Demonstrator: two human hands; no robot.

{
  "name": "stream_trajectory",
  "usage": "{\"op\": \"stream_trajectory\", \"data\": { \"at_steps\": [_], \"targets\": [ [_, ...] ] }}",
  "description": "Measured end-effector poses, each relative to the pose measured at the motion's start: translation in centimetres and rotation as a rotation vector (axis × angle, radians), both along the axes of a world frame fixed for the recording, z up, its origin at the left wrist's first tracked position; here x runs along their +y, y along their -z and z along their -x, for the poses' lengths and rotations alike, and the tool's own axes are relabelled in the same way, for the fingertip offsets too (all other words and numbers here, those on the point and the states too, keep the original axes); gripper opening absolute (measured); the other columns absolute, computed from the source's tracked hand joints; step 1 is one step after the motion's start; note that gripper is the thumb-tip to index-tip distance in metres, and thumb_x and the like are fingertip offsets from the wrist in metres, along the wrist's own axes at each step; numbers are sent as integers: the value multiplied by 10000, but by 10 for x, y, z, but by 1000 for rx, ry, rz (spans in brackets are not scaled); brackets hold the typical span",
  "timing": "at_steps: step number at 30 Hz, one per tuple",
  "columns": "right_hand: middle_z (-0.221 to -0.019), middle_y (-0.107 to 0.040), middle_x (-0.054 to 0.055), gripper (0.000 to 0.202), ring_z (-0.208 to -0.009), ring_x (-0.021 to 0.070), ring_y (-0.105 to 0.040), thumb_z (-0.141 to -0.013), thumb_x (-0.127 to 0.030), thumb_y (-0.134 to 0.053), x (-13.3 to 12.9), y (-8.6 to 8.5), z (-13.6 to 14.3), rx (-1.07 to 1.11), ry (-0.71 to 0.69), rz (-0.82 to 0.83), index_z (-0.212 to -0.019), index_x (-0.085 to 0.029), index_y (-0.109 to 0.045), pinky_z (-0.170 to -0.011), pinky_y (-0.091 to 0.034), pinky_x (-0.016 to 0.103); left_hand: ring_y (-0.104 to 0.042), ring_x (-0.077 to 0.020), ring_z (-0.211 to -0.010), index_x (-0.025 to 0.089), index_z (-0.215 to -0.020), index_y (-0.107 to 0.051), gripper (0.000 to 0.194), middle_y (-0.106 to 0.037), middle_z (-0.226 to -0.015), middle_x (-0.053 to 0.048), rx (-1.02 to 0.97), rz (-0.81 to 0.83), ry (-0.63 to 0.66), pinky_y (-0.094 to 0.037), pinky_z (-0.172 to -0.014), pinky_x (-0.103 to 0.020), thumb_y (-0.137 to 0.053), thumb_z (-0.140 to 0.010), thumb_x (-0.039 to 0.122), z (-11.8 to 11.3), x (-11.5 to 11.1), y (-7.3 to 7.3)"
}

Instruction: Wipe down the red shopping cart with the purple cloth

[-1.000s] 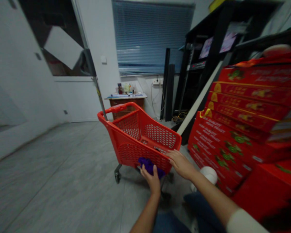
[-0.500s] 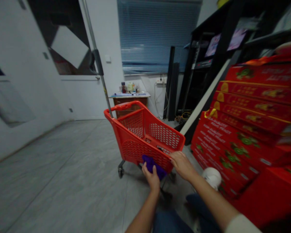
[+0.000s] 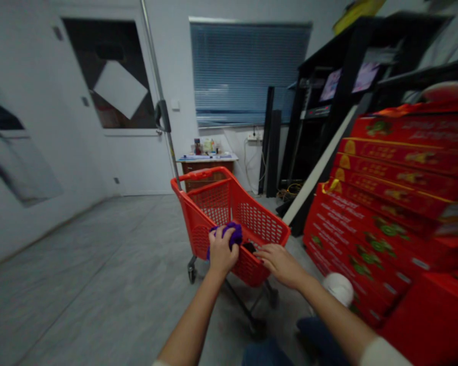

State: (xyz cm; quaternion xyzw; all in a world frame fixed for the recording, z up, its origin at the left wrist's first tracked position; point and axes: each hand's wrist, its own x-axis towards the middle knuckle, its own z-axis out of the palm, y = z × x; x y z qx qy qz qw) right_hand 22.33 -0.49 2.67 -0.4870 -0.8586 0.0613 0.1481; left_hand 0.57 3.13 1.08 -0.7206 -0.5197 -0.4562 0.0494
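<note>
A red plastic shopping cart (image 3: 252, 216) with perforated basket walls stands on the floor in front of me. My left hand (image 3: 222, 250) is closed on a purple cloth (image 3: 234, 235), pressing it over the top rim of the basket's near side wall. Some of the cloth hangs down the outer face. Farther right, my right hand (image 3: 280, 262) grips the same rim with its fingers curled over it; its fingertips are partly hidden. Just beside those fingers a small dark thing (image 3: 249, 247) shows inside the basket, too indistinct to name.
Stacked red cartons (image 3: 366, 229) rise close on the right. A grey pole (image 3: 152, 56) with a handle stands behind the cart. Beyond it are a small cabinet (image 3: 208, 158) with bottles, a door (image 3: 137, 162) and dark shelving (image 3: 301, 91). A white round object (image 3: 339, 288) lies by my right forearm.
My left hand has moved the purple cloth from the lower outer wall up and left onto the rim. My right hand has shifted slightly left along the edge. The view has tilted up.
</note>
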Motion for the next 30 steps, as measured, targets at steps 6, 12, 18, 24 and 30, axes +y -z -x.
{"op": "stream_trajectory", "data": {
  "at_steps": [6, 12, 18, 24, 30],
  "targets": [
    [-1182, -638, 94, 390, -1145, 222, -525, -970, -368, -378, 15, -1, -29, -101, 71, -7, -1228, -230, -636, -1069, -320, 415, -479, -271, -1002, 260, -1004, -678, 274, -604, -1059, -96, 427, 33, 242, -427, -900, -429, -529, -878, 452, -5, -1, -26],
    [-1074, -629, 88, 359, -1065, 219, -521, -977, -349, -383, 11, 10, -19, -131, 130, -91, -1205, -220, -627, -1016, -334, 375, -480, -267, -979, 224, -953, -687, 306, -605, -985, -100, 394, 122, 10, -387, -897, -431, -487, -907, 452, 5, 34, -41],
    [-1085, -627, 95, 374, -1054, 240, -512, -968, -351, -406, 5, 14, -5, -154, 224, -124, -1244, -203, -611, -1003, -321, 374, -510, -259, -975, 234, -957, -686, 310, -611, -1002, -96, 432, 57, 144, -405, -883, -419, -554, -863, 497, -19, 9, -21],
    [-1075, -632, 100, 404, -1049, 242, -523, -977, -416, -376, -5, 13, 13, -134, 279, -126, -1246, -229, -614, -991, -326, 375, -508, -256, -1132, 241, -1119, -649, 314, -548, -1269, -105, 392, 76, 126, -371, -1018, -447, -603, -812, 292, 15, 48, -33],
    [-1079, -640, 121, 406, -1060, 263, -535, -972, -422, -394, -12, 17, 41, -118, 364, -148, -1240, -216, -619, -984, -330, 384, -572, -228, -953, 229, -1055, -665, 267, -640, -953, -72, 434, 135, 157, -368, -1018, -451, -572, -813, 296, 12, 34, -27]
  ]
}}
